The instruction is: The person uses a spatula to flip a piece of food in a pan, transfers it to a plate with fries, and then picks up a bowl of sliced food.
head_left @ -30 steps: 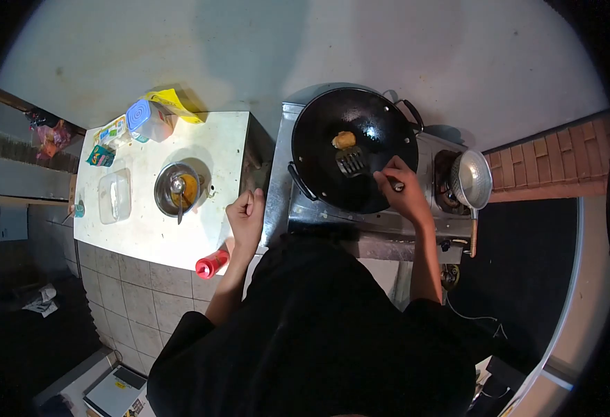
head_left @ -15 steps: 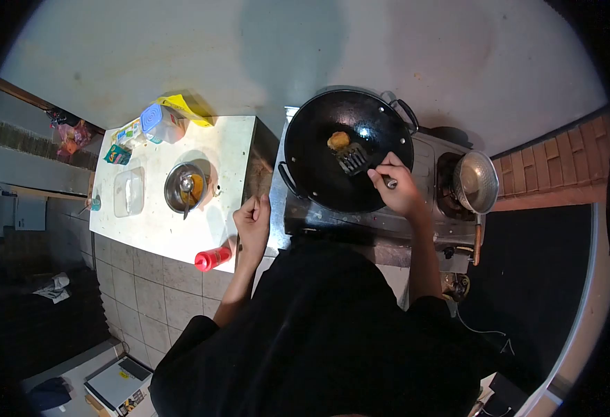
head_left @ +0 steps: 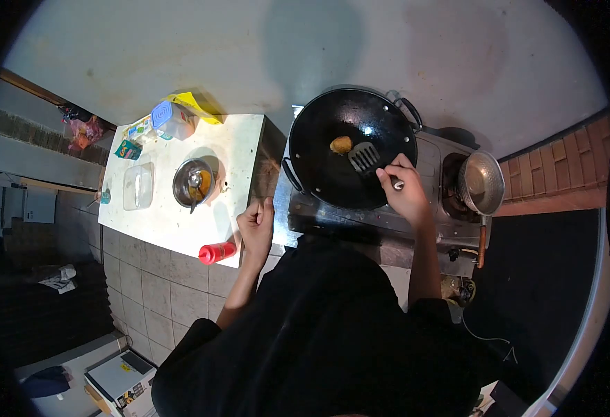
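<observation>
My right hand [head_left: 406, 189] grips the handle of a black slotted spatula [head_left: 365, 158] over a large dark wok [head_left: 333, 187]. The spatula's slotted head lies inside the wok, just right of a golden-brown fried piece [head_left: 341, 144] and a little apart from it. My left hand [head_left: 256, 224] is closed in a loose fist with the thumb up, in the air by the table's right edge. Nothing shows in it. Nearest to it lies a red bottle [head_left: 217, 253] on its side on the white table [head_left: 159, 226].
A metal bowl [head_left: 193, 183] with yellow-orange contents and a spoon stands on the table. A clear plastic tray [head_left: 138, 186], a blue-lidded container [head_left: 171, 119] and a yellow packet [head_left: 199, 105] are near it. On the stove's right burner sits a saucepan [head_left: 482, 182] with a wooden handle.
The spatula head has drawn back right from the fried piece, which now looks browner on top and turned. The whole view has shifted slightly. My left hand stays in its fist.
</observation>
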